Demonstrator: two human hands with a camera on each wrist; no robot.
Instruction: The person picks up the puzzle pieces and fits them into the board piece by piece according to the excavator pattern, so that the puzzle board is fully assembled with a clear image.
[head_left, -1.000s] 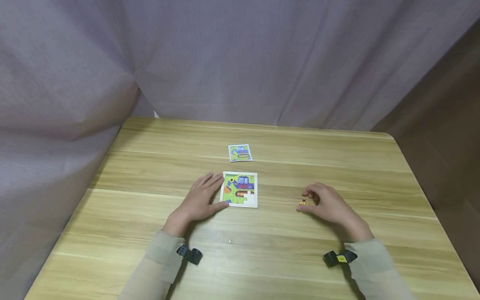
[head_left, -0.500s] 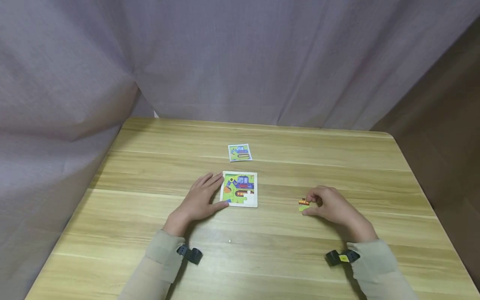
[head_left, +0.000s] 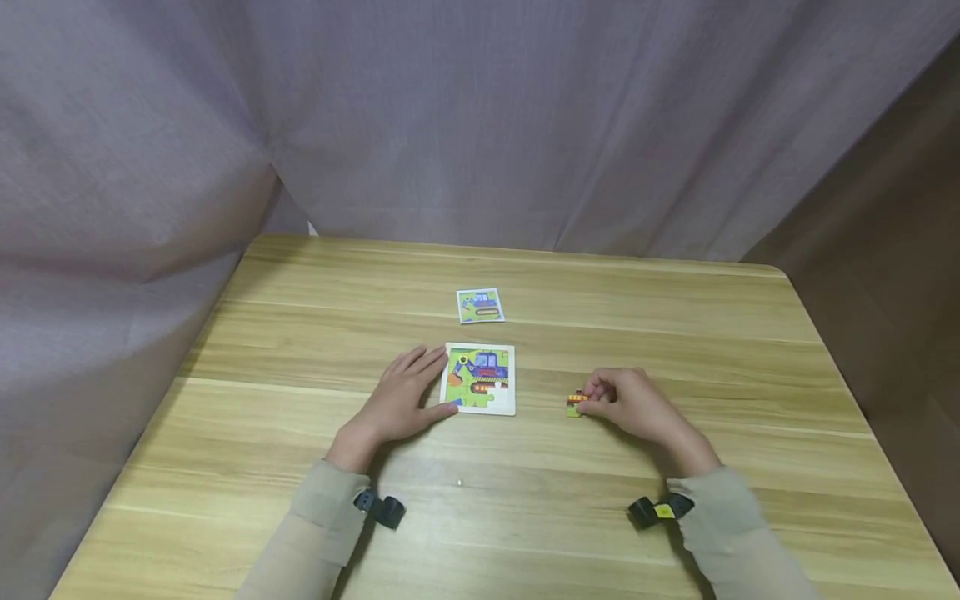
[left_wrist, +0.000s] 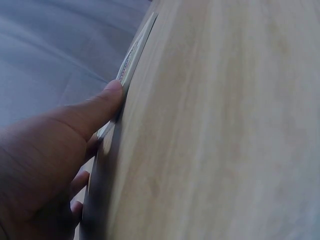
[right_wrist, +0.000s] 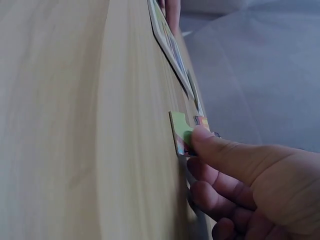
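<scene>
The right hand, pinching a puzzle piece, has slid closer to the puzzle board that the flat left hand steadies.

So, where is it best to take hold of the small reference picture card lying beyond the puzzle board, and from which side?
The picture card lies flat on the table, so probably pinch its near edge, coming over the puzzle board, after sliding or tipping it to lift that thin edge.
</scene>
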